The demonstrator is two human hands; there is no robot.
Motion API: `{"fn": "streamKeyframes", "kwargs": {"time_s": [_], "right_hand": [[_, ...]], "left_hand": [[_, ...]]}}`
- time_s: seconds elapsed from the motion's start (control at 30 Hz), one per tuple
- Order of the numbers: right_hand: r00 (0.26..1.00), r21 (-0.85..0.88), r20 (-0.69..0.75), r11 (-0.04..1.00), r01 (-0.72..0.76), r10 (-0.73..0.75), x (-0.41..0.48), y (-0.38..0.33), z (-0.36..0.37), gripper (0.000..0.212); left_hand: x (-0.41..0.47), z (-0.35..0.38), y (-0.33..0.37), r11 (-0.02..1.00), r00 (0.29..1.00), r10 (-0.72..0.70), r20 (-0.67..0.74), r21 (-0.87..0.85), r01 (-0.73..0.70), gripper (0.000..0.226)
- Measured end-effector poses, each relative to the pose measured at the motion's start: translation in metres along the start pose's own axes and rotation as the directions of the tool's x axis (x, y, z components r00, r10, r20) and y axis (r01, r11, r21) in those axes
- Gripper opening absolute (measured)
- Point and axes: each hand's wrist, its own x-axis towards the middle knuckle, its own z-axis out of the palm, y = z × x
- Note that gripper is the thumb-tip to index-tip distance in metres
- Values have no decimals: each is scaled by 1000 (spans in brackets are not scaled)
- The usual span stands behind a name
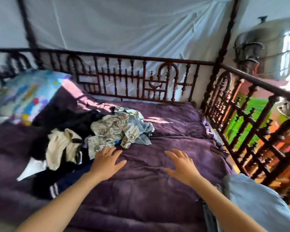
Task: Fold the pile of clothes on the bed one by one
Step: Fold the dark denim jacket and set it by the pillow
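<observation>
Purple blanket [157, 181] carries the clothes pile [99, 133]. Beside the pile, left hand [107, 159] and right hand [181, 163] spread flat, holding nothing. The patterned shirt [114, 131] looks soft, light; take its nearest edge.

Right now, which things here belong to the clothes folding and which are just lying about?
Job: patterned garment, cream and black garment, navy striped garment, left hand, right hand.
Lying about: pillow, steel pot, purple blanket.
</observation>
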Motion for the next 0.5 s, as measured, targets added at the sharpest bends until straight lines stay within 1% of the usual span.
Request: {"fn": "streamKeyframes", "kwargs": {"time_s": [0.07,0.13,0.2,0.27,0.33,0.4,0.43,0.5], "right_hand": [[998,13,-32,999,46,-46,5,-39,2,64],[992,19,-65,994,110,-109,12,-82,4,60],[983,27,-72,985,168,-166,18,-128,6,58],[970,37,-72,971,237,-234,26,-175,9,57],[950,56,-81,950,306,-301,33,-220,14,56],[935,88,-81,932,352,-345,38,-258,18,55],[928,97,-79,924,371,-364,39,-273,18,55],[913,84,-63,910,407,-403,45,-297,15,56]], "left_hand": [[-22,-14,-42,998,999,-38,-39,39,40,108],[-46,-30,-85,995,993,-73,-96,56,78,101],[-74,-52,-123,989,978,-135,-158,38,142,83],[-104,-74,-160,988,962,-138,-234,29,149,65],[-133,-92,-197,978,932,-172,-319,61,201,50],[-156,-106,-226,967,905,-214,-367,49,249,49],[-167,-110,-241,963,896,-233,-377,41,268,54],[-186,-118,-269,955,876,-281,-391,-22,297,75]]}}
